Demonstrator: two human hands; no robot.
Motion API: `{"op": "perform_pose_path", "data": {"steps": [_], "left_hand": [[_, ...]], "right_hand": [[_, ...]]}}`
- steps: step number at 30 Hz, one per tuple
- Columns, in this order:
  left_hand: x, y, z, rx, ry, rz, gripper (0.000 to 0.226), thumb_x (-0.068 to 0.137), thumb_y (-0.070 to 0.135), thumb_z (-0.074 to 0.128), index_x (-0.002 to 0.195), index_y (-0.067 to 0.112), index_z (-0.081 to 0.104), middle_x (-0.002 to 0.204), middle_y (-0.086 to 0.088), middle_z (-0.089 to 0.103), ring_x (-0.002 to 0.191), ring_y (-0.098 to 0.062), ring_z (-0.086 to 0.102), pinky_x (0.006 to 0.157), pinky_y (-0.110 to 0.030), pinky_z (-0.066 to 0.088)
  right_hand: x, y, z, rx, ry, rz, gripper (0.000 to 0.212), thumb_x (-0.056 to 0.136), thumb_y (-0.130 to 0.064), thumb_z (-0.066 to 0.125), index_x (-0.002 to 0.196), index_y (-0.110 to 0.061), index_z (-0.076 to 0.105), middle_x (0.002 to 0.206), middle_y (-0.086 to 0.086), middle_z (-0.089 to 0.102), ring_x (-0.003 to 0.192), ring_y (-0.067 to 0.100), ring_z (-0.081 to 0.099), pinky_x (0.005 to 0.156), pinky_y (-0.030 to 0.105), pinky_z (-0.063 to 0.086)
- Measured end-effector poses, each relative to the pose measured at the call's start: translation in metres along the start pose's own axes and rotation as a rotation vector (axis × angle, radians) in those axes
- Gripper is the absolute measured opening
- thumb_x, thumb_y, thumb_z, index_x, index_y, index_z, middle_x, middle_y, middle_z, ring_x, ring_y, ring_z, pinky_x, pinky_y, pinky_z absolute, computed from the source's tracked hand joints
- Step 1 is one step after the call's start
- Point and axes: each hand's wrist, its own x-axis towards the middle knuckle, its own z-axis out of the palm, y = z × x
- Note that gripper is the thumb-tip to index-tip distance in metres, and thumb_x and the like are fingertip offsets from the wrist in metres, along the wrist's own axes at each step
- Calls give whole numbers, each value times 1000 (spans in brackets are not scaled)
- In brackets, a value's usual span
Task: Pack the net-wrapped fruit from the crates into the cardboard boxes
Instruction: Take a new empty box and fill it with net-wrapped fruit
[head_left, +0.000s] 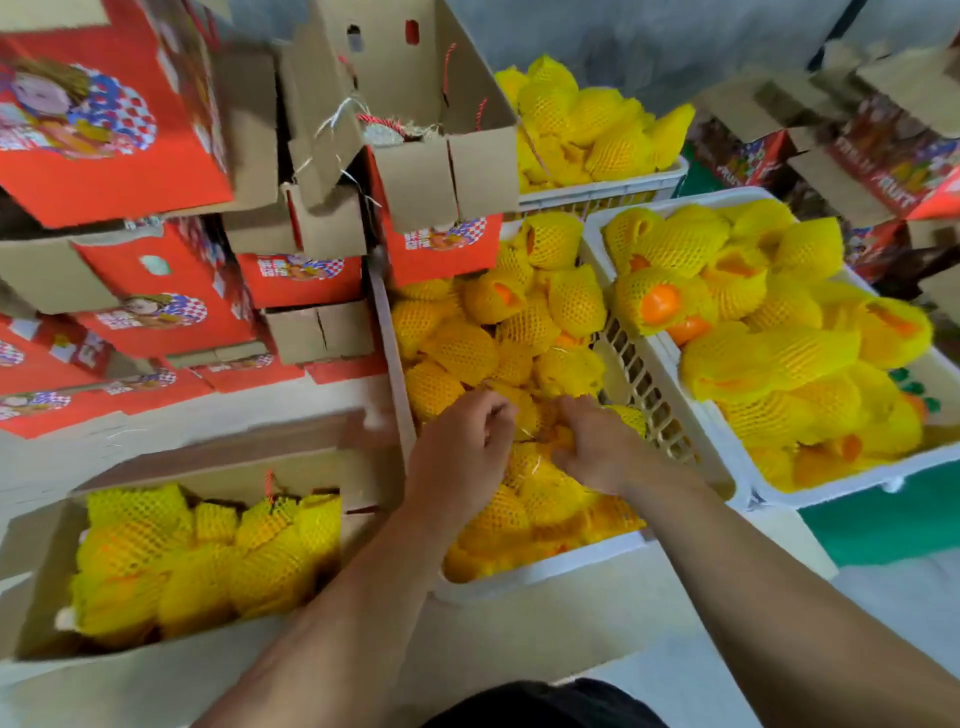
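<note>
Both hands reach into the middle white crate (540, 569), which is heaped with orange fruit in yellow foam nets (519, 332). My left hand (462, 447) has its fingers curled down among the fruit. My right hand (597, 447) grips a net-wrapped fruit (558, 434) between the two hands; what the left fingers hold is hidden. An open cardboard box (31, 577) at the lower left holds several net-wrapped fruit (208, 556), nearly full.
A second white crate (852, 483) of netted fruit stands to the right, a third (597, 192) behind. Red printed cardboard boxes (156, 291) are stacked at the left and back. More boxes (883, 150) sit at the far right on a green surface (883, 530).
</note>
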Motion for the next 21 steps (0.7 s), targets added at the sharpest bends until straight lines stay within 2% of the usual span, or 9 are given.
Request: {"op": "perform_pose_path", "data": {"steps": [3, 5, 8, 11, 14, 15, 17, 19, 21], "left_hand": [[-3, -2, 6, 161, 5, 59, 20, 104, 37, 55, 110, 26, 71, 102, 7, 73, 91, -15, 68, 76, -37, 54], [-5, -3, 8, 189, -35, 28, 20, 105, 39, 52, 107, 29, 70, 101, 12, 70, 91, -8, 64, 76, -36, 54], [-6, -2, 7, 226, -36, -22, 19, 105, 42, 50, 105, 33, 67, 102, 16, 68, 91, -4, 61, 74, -32, 52], [-10, 1, 7, 277, -10, 2, 14, 104, 38, 53, 105, 33, 66, 104, 16, 68, 92, -6, 63, 72, -32, 52], [-7, 8, 13, 275, -60, -86, 18, 105, 39, 52, 113, 31, 66, 112, 13, 67, 99, -9, 63, 79, -30, 53], [-3, 14, 19, 145, -59, -164, 20, 106, 38, 52, 118, 30, 65, 117, 10, 66, 101, -9, 63, 81, -23, 52], [2, 37, 30, -376, -40, -485, 30, 106, 40, 54, 133, 29, 58, 128, 2, 64, 107, -10, 63, 88, -13, 50], [5, 51, 42, -846, -82, -790, 34, 105, 46, 52, 137, 33, 53, 132, 2, 63, 117, -18, 64, 98, -30, 55], [4, 53, 50, -1024, -86, -883, 35, 105, 47, 52, 137, 35, 53, 121, 8, 67, 113, -21, 68, 92, -38, 59]], "right_hand": [[6, 22, 3, -354, -316, 51, 91, 86, -43, 74, 160, -28, 23, 162, 4, 20, 148, 36, 18, 110, 47, 42], [8, 22, 9, -422, -327, -5, 95, 82, -41, 80, 158, -26, 25, 160, 10, 18, 147, 40, 18, 114, 49, 39], [6, 20, 18, -446, -199, -55, 75, 88, -32, 76, 149, -13, 36, 154, 19, 28, 141, 45, 30, 111, 51, 41], [3, 28, 17, -139, -81, 23, 81, 84, -42, 75, 146, -12, 33, 144, 20, 43, 133, 45, 38, 99, 48, 45], [1, 31, 1, 443, 38, 131, 78, 72, -46, 74, 135, -22, 34, 123, 15, 56, 117, 37, 53, 82, 46, 49], [1, 29, -5, 676, 53, 142, 76, 68, -47, 73, 132, -26, 37, 120, 13, 59, 111, 36, 59, 82, 50, 54], [2, 27, -10, 1071, -1, 101, 75, 65, -42, 75, 134, -35, 43, 122, 14, 62, 104, 34, 67, 84, 56, 60], [1, 23, -9, 1221, -77, 32, 70, 72, -33, 76, 134, -42, 46, 124, 13, 65, 105, 31, 69, 85, 51, 61], [-3, 17, -5, 1218, -147, -51, 66, 77, -31, 72, 138, -39, 48, 125, 7, 67, 113, 25, 67, 88, 40, 57]]}}
